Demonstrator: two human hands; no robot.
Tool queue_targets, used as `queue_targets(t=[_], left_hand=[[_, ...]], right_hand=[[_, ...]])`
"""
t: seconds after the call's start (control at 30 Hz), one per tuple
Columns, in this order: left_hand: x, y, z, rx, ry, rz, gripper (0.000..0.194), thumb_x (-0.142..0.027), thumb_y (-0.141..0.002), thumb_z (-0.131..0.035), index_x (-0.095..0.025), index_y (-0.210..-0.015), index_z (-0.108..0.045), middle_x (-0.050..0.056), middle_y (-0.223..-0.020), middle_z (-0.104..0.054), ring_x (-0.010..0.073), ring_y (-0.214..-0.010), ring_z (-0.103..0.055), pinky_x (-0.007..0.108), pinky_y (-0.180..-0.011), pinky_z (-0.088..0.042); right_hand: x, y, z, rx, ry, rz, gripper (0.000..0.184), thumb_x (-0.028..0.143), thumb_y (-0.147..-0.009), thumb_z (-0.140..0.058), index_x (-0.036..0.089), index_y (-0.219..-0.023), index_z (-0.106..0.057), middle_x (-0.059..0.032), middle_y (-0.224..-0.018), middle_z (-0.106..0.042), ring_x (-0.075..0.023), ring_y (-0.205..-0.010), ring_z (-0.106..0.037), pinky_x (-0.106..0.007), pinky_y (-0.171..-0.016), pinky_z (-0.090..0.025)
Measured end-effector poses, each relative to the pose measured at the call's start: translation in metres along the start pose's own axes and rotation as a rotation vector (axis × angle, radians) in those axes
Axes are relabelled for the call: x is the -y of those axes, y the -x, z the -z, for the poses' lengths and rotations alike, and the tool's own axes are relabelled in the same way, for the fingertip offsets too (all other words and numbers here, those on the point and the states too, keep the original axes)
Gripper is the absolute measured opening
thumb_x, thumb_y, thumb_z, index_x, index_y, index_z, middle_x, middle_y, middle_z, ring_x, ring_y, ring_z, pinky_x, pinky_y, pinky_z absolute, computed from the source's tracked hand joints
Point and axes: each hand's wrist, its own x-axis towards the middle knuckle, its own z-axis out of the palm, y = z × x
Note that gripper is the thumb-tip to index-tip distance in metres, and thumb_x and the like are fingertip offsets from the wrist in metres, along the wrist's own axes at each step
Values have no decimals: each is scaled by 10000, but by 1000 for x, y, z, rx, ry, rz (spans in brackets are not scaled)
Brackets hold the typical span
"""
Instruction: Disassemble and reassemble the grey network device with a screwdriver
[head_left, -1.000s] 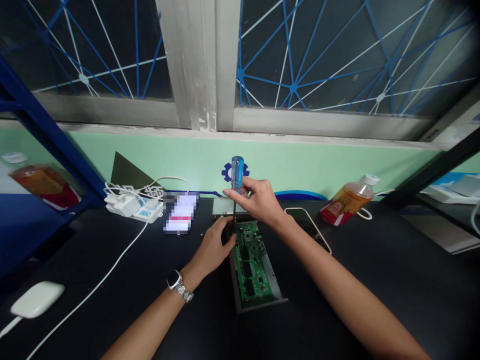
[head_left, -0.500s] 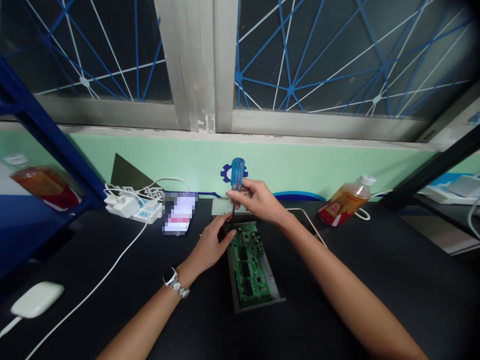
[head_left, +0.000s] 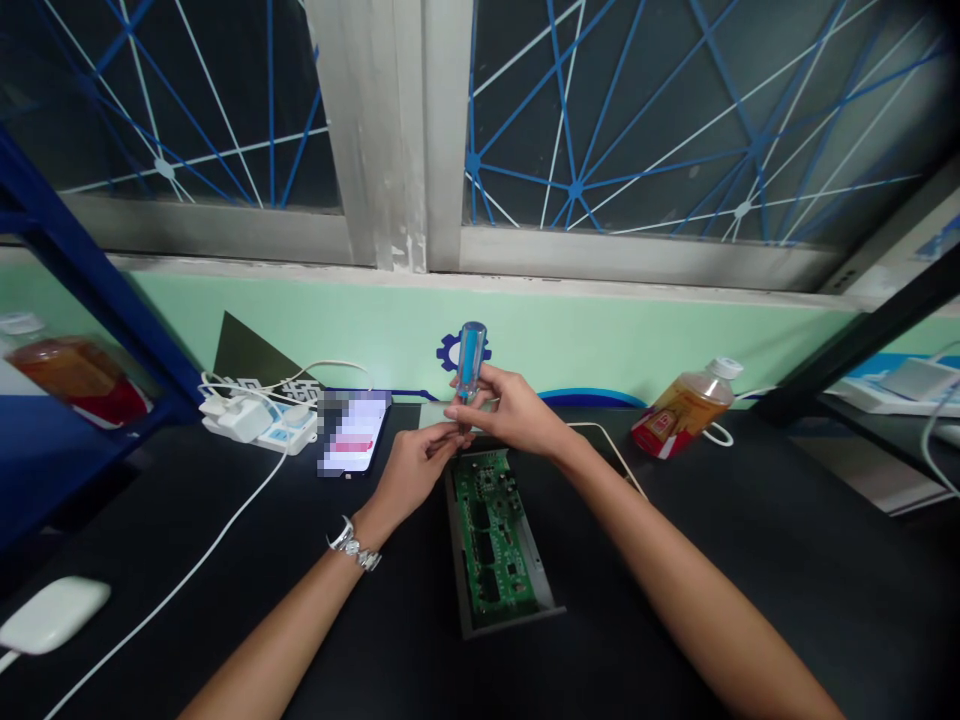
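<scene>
My right hand (head_left: 510, 408) is closed around a screwdriver (head_left: 471, 358) with a clear blue handle, held upright with its shaft pointing down. My left hand (head_left: 421, 462) has thumb and fingers pinched together at the low end of the shaft; what sits between them is hidden. Just below both hands, a green circuit board (head_left: 496, 540) lies in a shallow metal case (head_left: 541, 560) on the black table. The screwdriver's tip is covered by my left fingers, above the far end of the case.
Left of my hands lie a lit phone (head_left: 355, 432) and a white power strip (head_left: 291, 430) with cables. A drink bottle (head_left: 681, 408) stands tilted-looking at the right. A white rounded device (head_left: 56, 614) is at the near left. Behind the case lies a dark flat object (head_left: 592, 450) with a white cable.
My left hand has lifted from the board's far edge, and its fingers have come together at the screwdriver's tip. The screwdriver, still in my right hand, has risen off the board.
</scene>
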Motion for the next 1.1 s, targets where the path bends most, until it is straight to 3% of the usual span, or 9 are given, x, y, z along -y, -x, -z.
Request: queue_targets(t=[0.17,0.4,0.5,0.67,0.83,1.0,1.1], left_hand=[[3,0,-5,-57,42,25,244,-320,-907,-645,-177,-1079,-744,69,-1021,-781,229,-920,-741,360,-852,-593],[4,-5,-10,-92,-12,-12,203,-347,-902,-653,-165,-956,-726,66,-948,-776,215,-860,-729,329,-799,-583],[6,-8,-11,-90,-20,-29,178,-286,-903,-640,-162,-1008,-713,59,-936,-773,200,-833,-726,315,-785,-573],[12,-11,-13,-102,-23,-6,94,-199,-871,-642,-147,-832,-709,34,-767,-754,180,-736,-712,265,-695,-551],[9,-8,-10,-2,94,31,207,-312,-892,-667,-145,-994,-734,76,-952,-777,214,-888,-733,309,-812,-568],[9,-1,4,65,93,24,271,-319,-932,-618,-172,-1137,-716,90,-1118,-752,219,-1027,-712,351,-946,-541],[12,0,8,13,65,9,217,-305,-913,-643,-166,-1053,-733,78,-1029,-766,212,-958,-722,336,-891,-558]], right_hand=[[-5,1,0,3,-81,-59,209,334,-836,-712,176,-772,-590,-24,-660,-703,-156,-597,-683,-276,-545,-525],[2,6,5,87,-86,-119,204,353,-883,-653,160,-818,-649,-39,-682,-712,-149,-627,-676,-242,-492,-487],[6,7,4,132,-86,-133,220,379,-905,-623,163,-883,-660,-38,-690,-708,-149,-639,-676,-227,-475,-465],[6,9,-1,175,-74,-126,179,307,-863,-680,172,-977,-655,-7,-684,-690,-124,-589,-634,-221,-481,-431],[-5,5,0,9,56,-51,148,294,-849,-684,154,-811,-652,-22,-648,-685,-144,-593,-654,-251,-530,-465],[-7,5,4,53,-62,-104,150,303,-852,-672,159,-887,-648,-42,-710,-713,-163,-638,-689,-223,-451,-423],[-4,7,3,106,-68,-127,161,311,-874,-646,163,-936,-656,-37,-691,-703,-164,-640,-693,-216,-432,-406]])
